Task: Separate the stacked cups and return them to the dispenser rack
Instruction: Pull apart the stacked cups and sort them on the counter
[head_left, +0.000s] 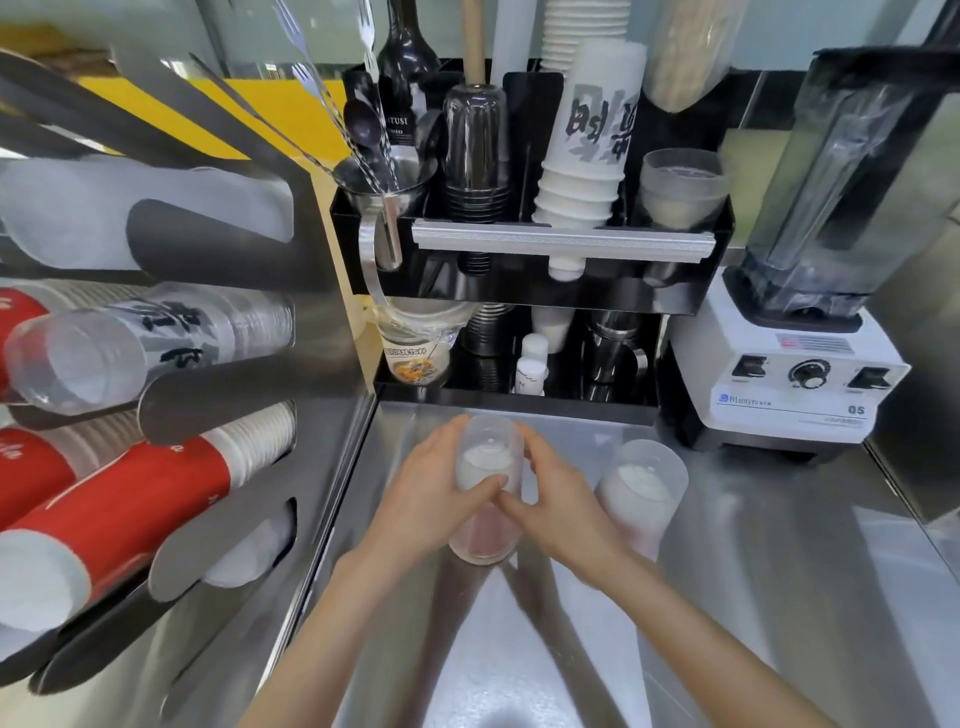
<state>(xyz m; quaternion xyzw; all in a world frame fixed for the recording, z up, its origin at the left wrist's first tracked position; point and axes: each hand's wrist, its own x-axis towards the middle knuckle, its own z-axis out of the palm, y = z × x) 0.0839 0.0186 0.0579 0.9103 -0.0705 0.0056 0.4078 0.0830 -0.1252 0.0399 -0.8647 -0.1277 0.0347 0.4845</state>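
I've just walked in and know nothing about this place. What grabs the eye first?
Both hands, left hand and right hand, clasp an upside-down frosted cup over the steel counter. Red paper cups poke from the dispenser rack at left, and a white blender stands at right.

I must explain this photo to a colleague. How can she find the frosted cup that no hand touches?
Start at the white blender on the right of the steel counter. Just left of its base, a frosted cup stands upside down. Unlike the similar cup to its left, gripped by the left hand and right hand, it stands free.
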